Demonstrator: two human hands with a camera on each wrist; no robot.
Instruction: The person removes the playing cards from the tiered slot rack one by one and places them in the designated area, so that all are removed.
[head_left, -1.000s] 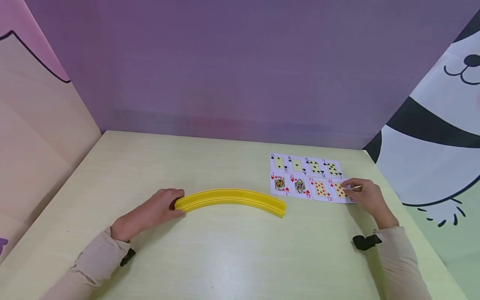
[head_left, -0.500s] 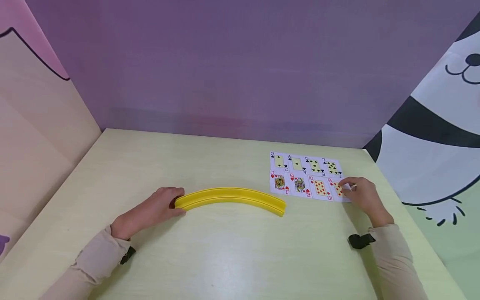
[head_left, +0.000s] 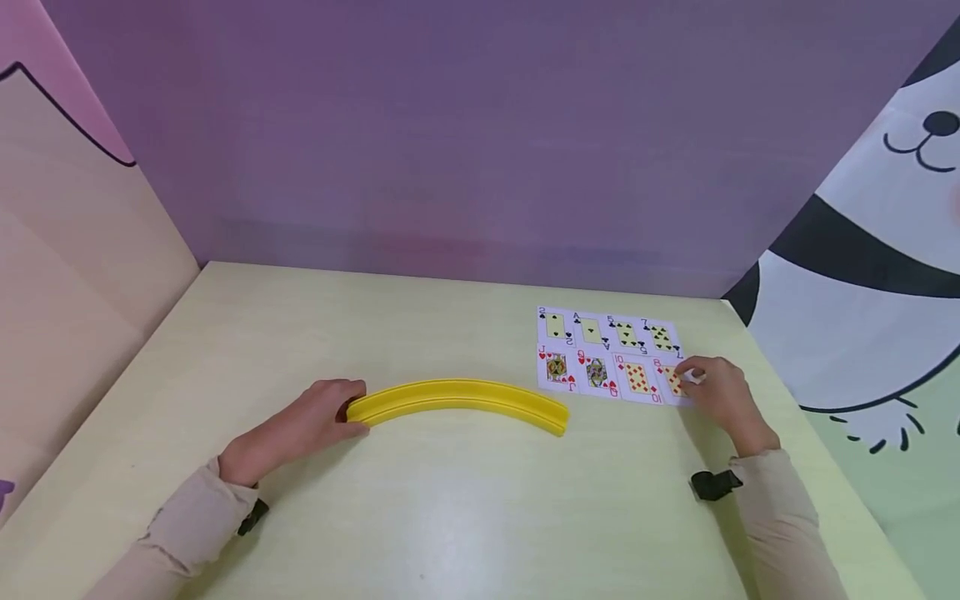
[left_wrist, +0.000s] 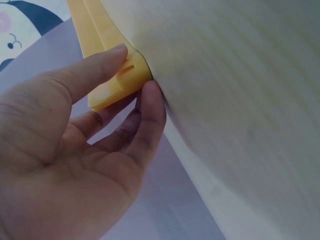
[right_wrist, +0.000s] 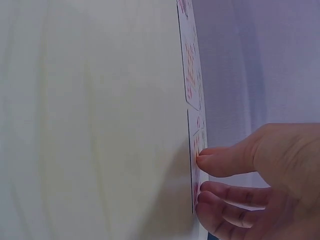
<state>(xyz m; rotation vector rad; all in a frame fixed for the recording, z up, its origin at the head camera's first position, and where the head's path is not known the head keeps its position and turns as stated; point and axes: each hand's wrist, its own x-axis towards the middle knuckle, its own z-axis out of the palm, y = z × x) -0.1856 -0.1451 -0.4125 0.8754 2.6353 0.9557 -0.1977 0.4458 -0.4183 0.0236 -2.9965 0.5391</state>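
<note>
My left hand (head_left: 313, 418) grips the left end of a curved yellow playing card holder (head_left: 461, 395), which has a groove along its length. In the left wrist view, the thumb lies on one side of the card holder (left_wrist: 132, 77) and the fingers curl round the other. My right hand (head_left: 722, 392) touches the 8 of diamonds (head_left: 672, 385), the rightmost card of the near row. Seen from the right wrist, thumb and fingertips rest apart on that flat card (right_wrist: 196, 175). The hand covers part of its right side.
Two rows of playing cards lie face up at the back right: a black-suit row with the 5 of clubs (head_left: 626, 335) behind, a red-suit row with the 10 of diamonds (head_left: 637, 379) in front. A purple wall (head_left: 465, 150) rises behind the table (head_left: 450, 517).
My right hand has moved slightly left, and the 8 of diamonds has slid closer to the 10 of diamonds. The left hand and the card holder stay where they were.
</note>
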